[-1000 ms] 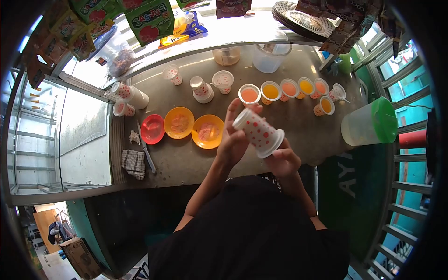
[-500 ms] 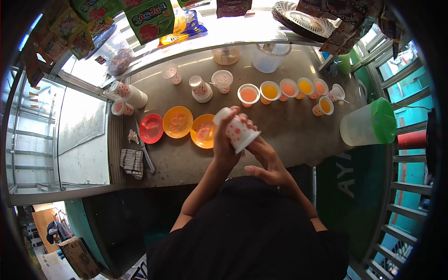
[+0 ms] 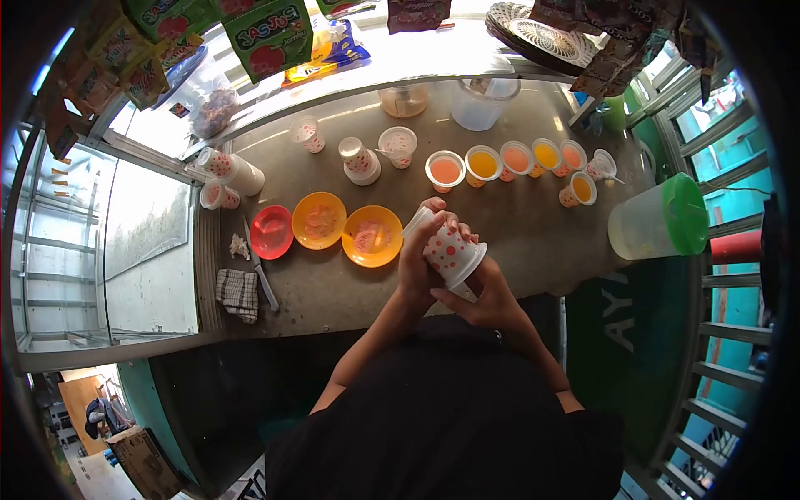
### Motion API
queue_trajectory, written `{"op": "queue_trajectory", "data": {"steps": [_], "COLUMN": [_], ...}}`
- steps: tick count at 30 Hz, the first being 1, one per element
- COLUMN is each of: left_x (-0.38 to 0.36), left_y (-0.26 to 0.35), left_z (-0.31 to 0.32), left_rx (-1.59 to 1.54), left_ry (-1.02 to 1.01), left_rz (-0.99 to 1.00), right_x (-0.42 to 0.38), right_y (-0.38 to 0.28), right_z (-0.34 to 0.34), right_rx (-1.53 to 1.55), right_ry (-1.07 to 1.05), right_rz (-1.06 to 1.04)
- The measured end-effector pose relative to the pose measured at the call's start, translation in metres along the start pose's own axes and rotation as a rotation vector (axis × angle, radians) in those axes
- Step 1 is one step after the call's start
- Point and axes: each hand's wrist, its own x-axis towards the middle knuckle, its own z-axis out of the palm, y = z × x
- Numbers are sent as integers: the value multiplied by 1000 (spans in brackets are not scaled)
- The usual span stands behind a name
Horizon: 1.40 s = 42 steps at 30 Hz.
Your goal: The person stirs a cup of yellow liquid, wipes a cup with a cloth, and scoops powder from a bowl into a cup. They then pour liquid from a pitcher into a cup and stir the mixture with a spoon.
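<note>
My left hand [image 3: 419, 260] is wrapped round a translucent white plastic cup [image 3: 452, 255] with red polka dots. The cup is tilted, its wide rim pointing down to the right and its pale other end showing past my left thumb. At the rim is my right hand [image 3: 487, 298], thumb below it and fingers partly hidden behind the cup. Left of my hands lies an orange plate [image 3: 372, 260] with pinkish bits on it. Beyond them stands a dotted cup of pink drink [image 3: 446, 172], first in a row of pink and orange cups.
A second orange plate [image 3: 319, 242], a red plate [image 3: 271, 251], a knife [image 3: 266, 285] and a checked cloth [image 3: 237, 293] lie at left. Stacked cups [image 3: 360, 167] stand behind. At right is a green-lidded container [image 3: 646, 227]. Sachets [image 3: 271, 37] hang overhead.
Both hands have shifted right and slightly down with the cup, uncovering more of the nearest orange plate. My right thumb has come closer to the cup's rim.
</note>
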Motion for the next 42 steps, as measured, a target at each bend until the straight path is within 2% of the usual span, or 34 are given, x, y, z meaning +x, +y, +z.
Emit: {"op": "queue_trajectory", "data": {"steps": [1, 2, 4, 8, 10, 11, 12, 13, 14, 15, 16, 18, 19, 20, 22, 26, 32, 34, 38, 39, 42], "left_x": [0, 0, -2, -1, 10, 14, 15, 12, 10, 8, 7, 2, -2, -4, 4, 0, -4, -5, -3, 1, -2], "left_y": [-2, -3, -8, -8, 1, 9, 16, 20, 18, 15, 11, 5, 2, 0, 5, 10, 1, 4, 7, 11, 12], "left_z": [0, 0, 0, 0, -13, -14, -16, -18, -18, -16, -14, -3, 8, 16, -3, -12, -15, -5, -17, -23, -27], "left_rx": [7, 14, 17, -27, -44, -75, -105, -121, -122, -5, 113, 214, 266, 319, 318, 337, 493, 286, 193, 252, 249], "left_ry": [4, 8, 6, 36, 32, 55, 78, -9, -7, -20, -34, -31, 29, 88, 44, 30, -6, 116, 51, 5, -84], "left_rz": [-9, -18, -36, -34, 21, 67, 114, 68, 71, 19, -35, -96, -93, -89, -61, -6, -15, -136, -97, -96, -90], "right_x": [-2, -4, -9, -18, -25, -28, -28, -28, -26, -18, -10, 2, 2, 4, 7, -7, 5, 10, 4, 2, 0], "right_y": [0, 2, 8, 3, 12, 6, 7, 10, 11, -2, -8, -16, -20, -26, -35, -11, -25, -33, -25, -23, -16], "right_z": [0, -1, -3, -16, -33, -33, -39, -47, -52, -51, -47, -41, -45, -38, -16, -11, -2, 0, -5, -6, -10], "right_rx": [-169, -169, -111, 55, 238, 310, 308, 327, 345, 197, 197, -143, -466, -467, -837, -782, -771, -825, -770, -775, -777], "right_ry": [32, 36, 64, 105, -73, 29, 25, 165, 304, 403, 400, 516, 386, 387, 260, 202, 265, 194, 243, 258, 230], "right_rz": [-9, -7, -83, -22, -32, -26, -28, -91, -153, -227, -228, -414, -407, -408, -556, -552, -536, -501, -612, -629, -564]}}
